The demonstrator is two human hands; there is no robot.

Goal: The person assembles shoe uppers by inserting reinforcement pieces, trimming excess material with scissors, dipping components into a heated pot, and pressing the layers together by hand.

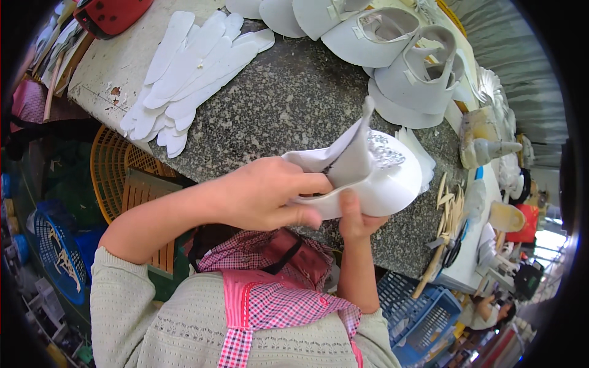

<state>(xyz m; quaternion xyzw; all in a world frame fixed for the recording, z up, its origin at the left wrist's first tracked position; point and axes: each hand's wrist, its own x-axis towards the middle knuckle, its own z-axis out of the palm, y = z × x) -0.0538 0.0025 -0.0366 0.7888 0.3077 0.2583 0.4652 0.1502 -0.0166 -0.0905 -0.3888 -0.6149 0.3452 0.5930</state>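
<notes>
A white shoe upper [392,178] with a rounded front and a patch of silvery decoration is raised over the near edge of the speckled stone worktop. My left hand [267,193] is closed on its back rim at the left, with fingers reaching into the opening. Below the front part, my right hand [359,221] grips the upper, thumb up against its side and the other fingers mostly hidden beneath. One pointed flap of the upper stands upright. Behind it, thin white pieces [420,156] lie on the stone.
Long white rounded strips [196,67] are heaped at the far left. White uppers [411,86] stand in a row at the far right. Wooden sticks [451,208], scissors [453,250] and a glue-stained container [481,132] lie right. A blue crate [423,325] and brown basket [104,172] are below.
</notes>
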